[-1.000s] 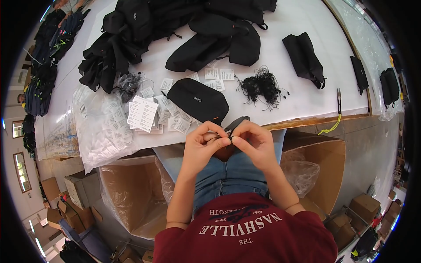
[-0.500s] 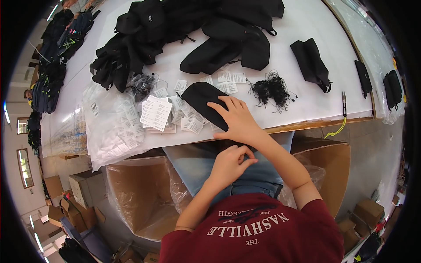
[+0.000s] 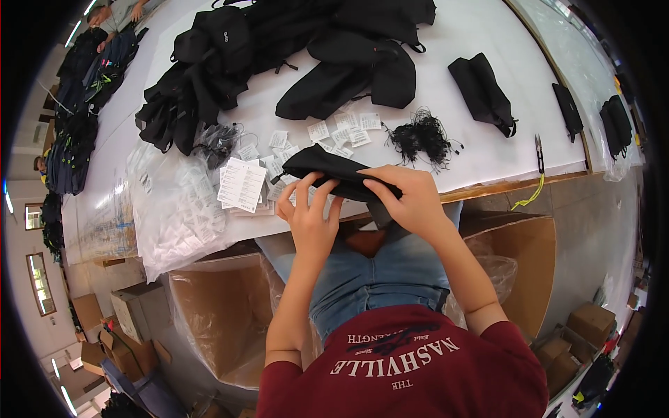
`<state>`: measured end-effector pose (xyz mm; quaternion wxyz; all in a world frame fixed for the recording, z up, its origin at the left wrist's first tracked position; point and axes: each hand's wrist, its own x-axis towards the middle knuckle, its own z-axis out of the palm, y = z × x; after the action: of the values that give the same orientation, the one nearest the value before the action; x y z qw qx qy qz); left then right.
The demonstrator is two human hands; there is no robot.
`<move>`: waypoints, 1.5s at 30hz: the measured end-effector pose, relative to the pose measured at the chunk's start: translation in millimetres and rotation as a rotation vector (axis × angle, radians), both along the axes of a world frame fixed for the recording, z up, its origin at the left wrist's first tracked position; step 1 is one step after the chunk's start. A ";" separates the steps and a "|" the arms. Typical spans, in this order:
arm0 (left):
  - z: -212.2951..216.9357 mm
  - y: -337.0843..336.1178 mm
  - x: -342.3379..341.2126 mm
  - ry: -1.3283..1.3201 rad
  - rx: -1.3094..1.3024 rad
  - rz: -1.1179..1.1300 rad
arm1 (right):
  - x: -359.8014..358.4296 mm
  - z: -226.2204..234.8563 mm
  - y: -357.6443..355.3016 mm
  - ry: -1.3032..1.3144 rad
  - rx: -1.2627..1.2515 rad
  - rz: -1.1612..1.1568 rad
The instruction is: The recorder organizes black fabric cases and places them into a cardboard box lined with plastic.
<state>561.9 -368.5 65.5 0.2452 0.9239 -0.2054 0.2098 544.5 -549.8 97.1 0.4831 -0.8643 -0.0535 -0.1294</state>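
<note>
A flat black fabric pouch lies at the near edge of the white table, half over the edge. My right hand grips its near right end from above. My left hand holds its near left edge with the fingers spread up onto the fabric. Small white paper tags lie scattered just beyond the pouch, and a tangle of black strings sits to the right of them.
A heap of black bags covers the far table. Clear plastic packets and a white printed sheet lie left. Thread snips with a yellow cord rest right. Open lined cardboard boxes stand on both sides of my knees.
Both hands worked a small item over my lap, then my right hand reached to the pouch on the table. Now both hands hold the pouch at the table's edge.
</note>
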 end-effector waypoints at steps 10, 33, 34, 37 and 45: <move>3.0 5.8 0.2 -0.122 -0.073 -0.306 | -24.6 22.6 -3.7 -0.007 -0.040 0.019; 51.4 -3.1 -18.0 0.415 0.165 -0.616 | -18.2 14.9 -9.9 -0.042 0.080 0.042; 53.8 -1.8 -15.4 0.431 0.142 -0.608 | -16.0 13.1 -16.3 -0.021 0.281 0.056; 57.1 5.4 -11.7 0.430 0.143 -0.517 | -24.1 1.9 -37.3 0.089 0.534 0.083; 60.8 4.4 -5.8 0.382 0.054 -0.489 | -43.7 -31.0 -28.3 0.531 0.473 0.112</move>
<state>556.1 -364.1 126.3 0.2977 0.8761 -0.3773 -0.0383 500.8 -578.2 66.2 0.6730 -0.7279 0.0578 0.1175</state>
